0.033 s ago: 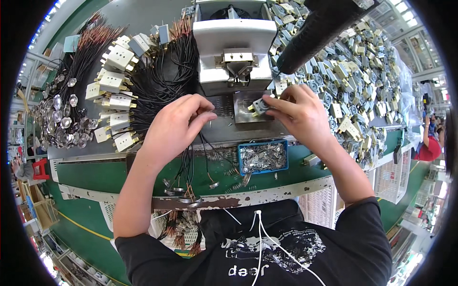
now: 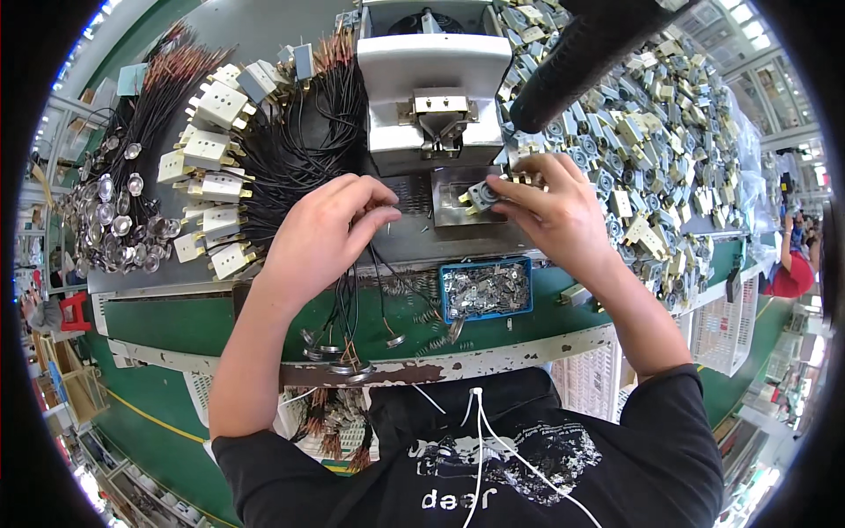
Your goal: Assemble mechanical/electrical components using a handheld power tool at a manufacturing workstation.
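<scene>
My right hand (image 2: 563, 207) pinches a small grey housing (image 2: 481, 195) with brass tabs between thumb and fingers, over a flat metal plate (image 2: 447, 216). My left hand (image 2: 330, 224) is curled, thumb and forefinger tips close together beside several loose small springs (image 2: 412, 188). Whether anything is between those fingertips is too small to make out. Just beyond both hands stands a silver bench machine (image 2: 433, 79) with a white block (image 2: 440, 104) on its front.
Wired white blocks (image 2: 211, 150) and black cable bundles (image 2: 304, 145) crowd the left. Loose housings (image 2: 634, 167) pile up at right, below a black tube (image 2: 581, 70). A blue tray (image 2: 486, 311) of metal clips sits in front. Round metal discs (image 2: 348, 365) hang at the near edge.
</scene>
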Available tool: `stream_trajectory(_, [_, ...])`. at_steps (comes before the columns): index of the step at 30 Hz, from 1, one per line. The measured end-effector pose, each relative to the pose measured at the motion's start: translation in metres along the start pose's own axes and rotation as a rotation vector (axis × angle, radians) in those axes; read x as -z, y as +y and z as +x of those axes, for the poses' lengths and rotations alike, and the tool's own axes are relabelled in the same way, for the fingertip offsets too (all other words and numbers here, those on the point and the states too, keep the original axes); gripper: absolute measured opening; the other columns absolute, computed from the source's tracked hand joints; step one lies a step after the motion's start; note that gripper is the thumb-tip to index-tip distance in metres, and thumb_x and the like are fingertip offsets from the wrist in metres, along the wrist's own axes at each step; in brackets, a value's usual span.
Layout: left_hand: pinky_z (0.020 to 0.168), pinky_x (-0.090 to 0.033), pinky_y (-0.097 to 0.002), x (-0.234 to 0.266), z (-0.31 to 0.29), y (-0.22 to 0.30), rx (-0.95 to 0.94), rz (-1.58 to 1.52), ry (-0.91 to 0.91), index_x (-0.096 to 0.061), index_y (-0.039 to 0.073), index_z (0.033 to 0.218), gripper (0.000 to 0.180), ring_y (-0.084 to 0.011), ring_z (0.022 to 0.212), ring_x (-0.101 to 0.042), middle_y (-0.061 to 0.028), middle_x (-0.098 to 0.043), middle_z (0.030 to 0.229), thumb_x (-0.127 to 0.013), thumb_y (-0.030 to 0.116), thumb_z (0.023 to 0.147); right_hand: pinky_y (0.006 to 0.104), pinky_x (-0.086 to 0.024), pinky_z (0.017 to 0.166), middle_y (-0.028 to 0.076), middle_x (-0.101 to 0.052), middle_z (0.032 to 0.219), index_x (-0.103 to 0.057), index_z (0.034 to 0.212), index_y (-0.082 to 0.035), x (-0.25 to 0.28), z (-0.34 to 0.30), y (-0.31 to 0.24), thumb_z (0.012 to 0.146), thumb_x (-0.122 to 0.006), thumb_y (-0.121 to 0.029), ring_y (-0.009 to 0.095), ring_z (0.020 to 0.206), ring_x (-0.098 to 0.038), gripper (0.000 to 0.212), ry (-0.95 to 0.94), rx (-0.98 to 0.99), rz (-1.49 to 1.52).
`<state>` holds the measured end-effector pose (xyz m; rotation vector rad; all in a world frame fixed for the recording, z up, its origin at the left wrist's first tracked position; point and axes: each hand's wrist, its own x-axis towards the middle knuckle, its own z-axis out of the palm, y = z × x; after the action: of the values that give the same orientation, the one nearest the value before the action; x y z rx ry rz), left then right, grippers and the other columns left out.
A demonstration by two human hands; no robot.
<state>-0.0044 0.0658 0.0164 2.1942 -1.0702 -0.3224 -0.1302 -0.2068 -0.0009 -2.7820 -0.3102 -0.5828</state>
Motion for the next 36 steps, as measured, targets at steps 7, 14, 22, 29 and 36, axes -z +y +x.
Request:
stream_trajectory(7, [0.073, -0.055, -0.038, -0.004, 0.004, 0.003, -0.03, 0.019, -0.001, -0.067, 0.004, 0.102, 0.018, -0.027, 0.08, -0.068, -0.0101, -0.066, 0.092, -0.073, 0.017, 0.092, 0.0394, -0.056, 0.08, 0.007, -0.068, 0.108, -0.071, 0.111, -0.012, -0.025, 0.005, -0.008, 0.082, -0.08, -0.013, 0.028, 0.096, -0.067, 0.03, -0.034, 0.025, 0.143])
stream_trajectory(14, [0.079, -0.055, -0.0408, -0.016, -0.004, -0.008, -0.197, 0.304, -0.049, -0.069, 0.006, 0.099, 0.015, -0.0291, 0.091, -0.067, -0.0095, -0.064, 0.094, -0.074, 0.013, 0.087, 0.0374, -0.055, 0.081, 0.009, -0.068, 0.106, -0.075, 0.11, -0.015, -0.012, 0.006, -0.006, 0.079, -0.08, -0.003, 0.027, 0.095, -0.067, 0.033, 0.076, 0.061, 0.155])
stream_trajectory(22, [0.081, -0.054, -0.0385, -0.004, 0.012, 0.014, -0.204, 0.215, -0.007, -0.07, 0.006, 0.109, 0.03, -0.0288, 0.093, -0.066, -0.0092, -0.065, 0.102, -0.08, 0.019, 0.084, 0.0353, -0.049, 0.089, 0.019, -0.057, 0.132, -0.03, 0.154, -0.002, 0.055, 0.111, -0.002, 0.098, -0.067, -0.01, 0.022, 0.104, -0.06, 0.068, 0.566, 0.051, 0.671])
stream_trajectory(29, [0.083, -0.052, -0.0342, -0.027, 0.049, 0.069, -0.163, -0.231, 0.094, -0.054, 0.007, 0.135, 0.072, -0.0208, 0.096, -0.065, -0.0095, -0.066, 0.105, -0.09, 0.031, 0.078, 0.0324, -0.052, 0.054, 0.01, -0.067, 0.09, -0.056, 0.133, -0.002, 0.09, 0.095, -0.015, 0.097, -0.063, -0.028, 0.015, 0.063, -0.063, 0.045, 0.816, -0.369, 1.279])
stream_trajectory(36, [0.074, -0.053, -0.0384, -0.018, 0.062, 0.092, -0.075, -0.444, -0.204, -0.063, 0.002, 0.11, 0.068, -0.027, 0.079, -0.069, -0.0114, -0.068, 0.08, -0.088, 0.055, 0.075, 0.0298, -0.045, 0.069, 0.014, -0.056, 0.111, -0.033, 0.154, -0.001, 0.093, 0.087, -0.018, 0.103, -0.053, -0.022, 0.014, 0.081, -0.052, 0.058, 0.463, 0.075, 1.775])
